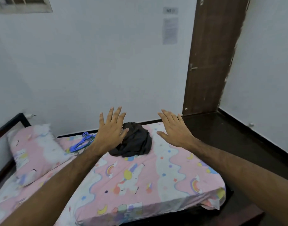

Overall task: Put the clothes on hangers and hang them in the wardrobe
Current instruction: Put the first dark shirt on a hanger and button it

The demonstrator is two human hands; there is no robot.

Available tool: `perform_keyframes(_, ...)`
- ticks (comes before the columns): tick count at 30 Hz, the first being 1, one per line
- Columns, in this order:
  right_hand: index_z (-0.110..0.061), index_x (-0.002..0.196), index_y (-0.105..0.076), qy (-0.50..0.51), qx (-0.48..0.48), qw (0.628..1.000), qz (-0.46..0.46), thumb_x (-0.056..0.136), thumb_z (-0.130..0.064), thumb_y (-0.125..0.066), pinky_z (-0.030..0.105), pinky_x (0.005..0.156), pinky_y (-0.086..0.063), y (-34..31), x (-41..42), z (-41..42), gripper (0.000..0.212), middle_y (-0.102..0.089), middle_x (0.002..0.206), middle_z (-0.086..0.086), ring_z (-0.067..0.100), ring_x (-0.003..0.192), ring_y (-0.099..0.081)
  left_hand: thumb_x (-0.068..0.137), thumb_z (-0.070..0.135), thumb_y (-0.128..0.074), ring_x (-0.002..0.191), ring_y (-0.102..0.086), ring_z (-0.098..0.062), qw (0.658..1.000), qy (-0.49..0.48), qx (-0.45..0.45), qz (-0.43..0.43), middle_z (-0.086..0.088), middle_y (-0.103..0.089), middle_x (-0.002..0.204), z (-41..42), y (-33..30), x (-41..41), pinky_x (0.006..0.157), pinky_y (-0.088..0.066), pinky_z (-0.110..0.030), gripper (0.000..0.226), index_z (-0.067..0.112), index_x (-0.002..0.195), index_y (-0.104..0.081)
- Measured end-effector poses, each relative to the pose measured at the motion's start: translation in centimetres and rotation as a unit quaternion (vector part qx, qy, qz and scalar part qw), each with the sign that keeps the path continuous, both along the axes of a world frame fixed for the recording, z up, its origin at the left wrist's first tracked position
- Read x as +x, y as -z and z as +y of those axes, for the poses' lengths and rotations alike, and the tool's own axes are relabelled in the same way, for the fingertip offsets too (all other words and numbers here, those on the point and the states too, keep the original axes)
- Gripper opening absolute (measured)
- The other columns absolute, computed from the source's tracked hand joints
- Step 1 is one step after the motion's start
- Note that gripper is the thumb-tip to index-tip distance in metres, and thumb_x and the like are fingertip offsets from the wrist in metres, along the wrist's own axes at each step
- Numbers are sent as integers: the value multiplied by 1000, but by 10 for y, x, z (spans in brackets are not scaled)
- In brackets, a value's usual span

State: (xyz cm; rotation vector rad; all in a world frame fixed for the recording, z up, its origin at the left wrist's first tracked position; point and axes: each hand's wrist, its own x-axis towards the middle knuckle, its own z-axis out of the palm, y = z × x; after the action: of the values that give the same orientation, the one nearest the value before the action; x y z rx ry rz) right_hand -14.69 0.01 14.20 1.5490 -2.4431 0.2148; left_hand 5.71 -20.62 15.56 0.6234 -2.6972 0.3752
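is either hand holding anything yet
Nothing is held. The left hand and right hand are both open, fingers spread, raised over the bed.

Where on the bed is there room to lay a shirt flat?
The near half of the bed, between the pillow and the right edge, is bare. The far edge is crowded: the dark clothes pile and blue hangers lie there.

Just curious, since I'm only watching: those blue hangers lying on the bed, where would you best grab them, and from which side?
Probably at the bunched hooks, the far end of the blue hangers. They lie flat on the bed, fanning toward the pillow. The open left hand is nearest, so come from above and pinch them there.
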Motion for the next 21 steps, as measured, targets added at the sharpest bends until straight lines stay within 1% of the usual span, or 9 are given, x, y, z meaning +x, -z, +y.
perform_keyframes(2, -16, 162, -11, 4, 0, 999, -38, 103, -54, -41, 58, 124, -9, 20, -7, -32, 77, -9, 170, 6, 27, 155, -11, 100, 46, -45, 153, -17, -37, 1000, -5, 14, -16, -10, -22, 165, -37, 16, -1, 114, -18, -69, 60, 13, 150, -40)
perform_keyframes(4, -16, 162, -13, 17, 1, 997, -82, 103, -50, -46, 57, 124, -9, 40, -14, -65, 76, -11, 169, 5, 26, 155, -11, 98, 43, -53, 152, -19, -38, 999, -2, 22, -25, -11, -25, 164, -74, 32, -4, 113, -19, -70, 57, 13, 147, -44)
perform_keyframes(7, -16, 160, -16, 41, 12, 992, -117, 102, -46, -50, 57, 123, -13, 66, -23, -113, 73, -14, 168, 5, 26, 154, -14, 100, 41, -51, 152, -18, -38, 998, 9, 47, -51, -10, -25, 164, -135, 53, -13, 114, -17, -69, 53, 15, 146, -44)
perform_keyframes(9, -17, 158, -22, 61, 22, 989, -134, 101, -45, -52, 57, 123, -18, 84, -30, -142, 70, -21, 166, 6, 28, 152, -21, 101, 42, -48, 153, -15, -36, 995, 18, 68, -68, -8, -22, 165, -173, 64, -24, 116, -13, -67, 53, 17, 147, -43)
perform_keyframes(12, -16, 155, -29, 99, 37, 981, -166, 100, -45, -54, 54, 120, -27, 112, -39, -184, 67, -31, 162, 7, 31, 146, -33, 101, 42, -49, 153, -17, -33, 991, 43, 83, -93, -6, -24, 164, -228, 81, -47, 116, -14, -65, 52, 18, 147, -43)
perform_keyframes(14, -16, 154, -31, 119, 39, 972, -198, 100, -43, -55, 50, 118, -31, 127, -46, -207, 65, -35, 159, 8, 31, 143, -38, 100, 41, -50, 152, -18, -31, 987, 54, 104, -108, -5, -25, 164, -258, 95, -68, 117, -14, -64, 52, 20, 147, -43)
perform_keyframes(18, -14, 152, -34, 145, 47, 954, -259, 102, -37, -56, 43, 113, -37, 158, -72, -254, 60, -38, 155, 9, 32, 137, -43, 98, 41, -52, 150, -24, -28, 973, 77, 162, -146, -3, -31, 160, -304, 137, -118, 117, -22, -61, 51, 21, 145, -44)
perform_keyframes(21, -15, 150, -35, 149, 53, 941, -298, 102, -35, -54, 46, 108, -41, 193, -108, -293, 55, -40, 151, 10, 34, 132, -45, 99, 42, -51, 141, -36, -25, 955, 88, 225, -171, 0, -38, 153, -337, 178, -164, 112, -31, -55, 44, 24, 138, -46)
